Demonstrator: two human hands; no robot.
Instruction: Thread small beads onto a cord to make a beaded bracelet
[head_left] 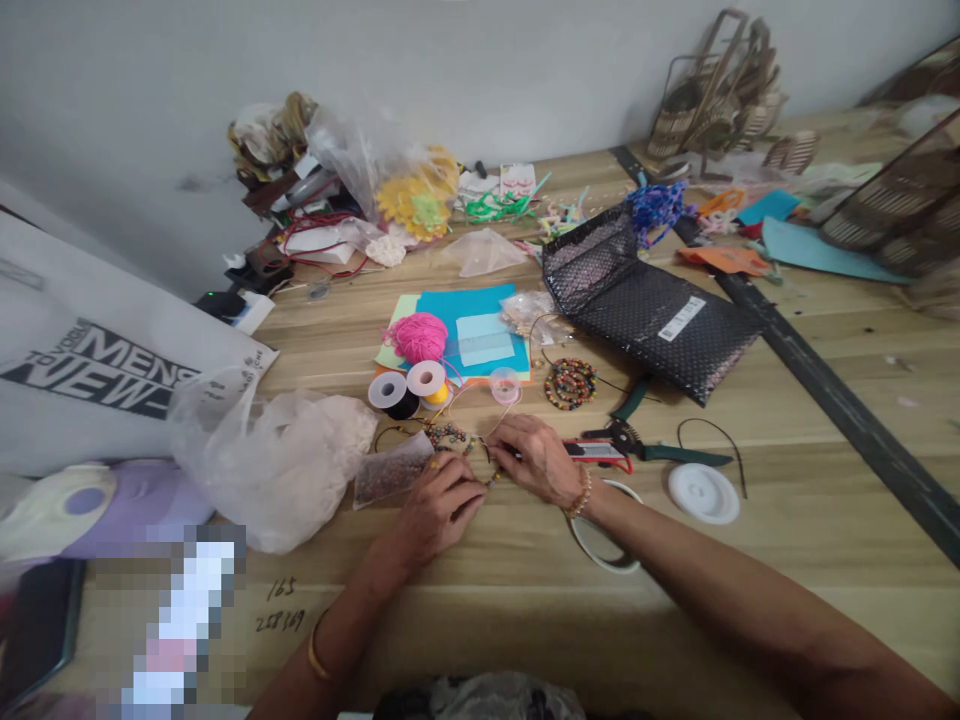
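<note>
Close together over the wooden table, my hands work at a short strand of beads [493, 479]. My left hand [439, 508] has its fingers closed on the strand's near end. My right hand [538, 460] pinches at the strand from the other side, by a short dark piece of cord; its fingertips are partly hidden. Just behind the fingers lies a cluster of beads [448, 433]. A small clear bag of beads [394, 470] sits left of my left hand. Beyond my right hand rests a coiled multicoloured bead string [570, 384].
Spools of black thread [394, 397] and yellow thread [429, 384], pink yarn [420, 338] and coloured sheets [472, 300] lie behind. Right are a utility knife [596, 451], pruning shears [637, 440], a white lid-like disc [703, 492] and a black bubble mailer [660, 310]. Left is a plastic bag [277, 470].
</note>
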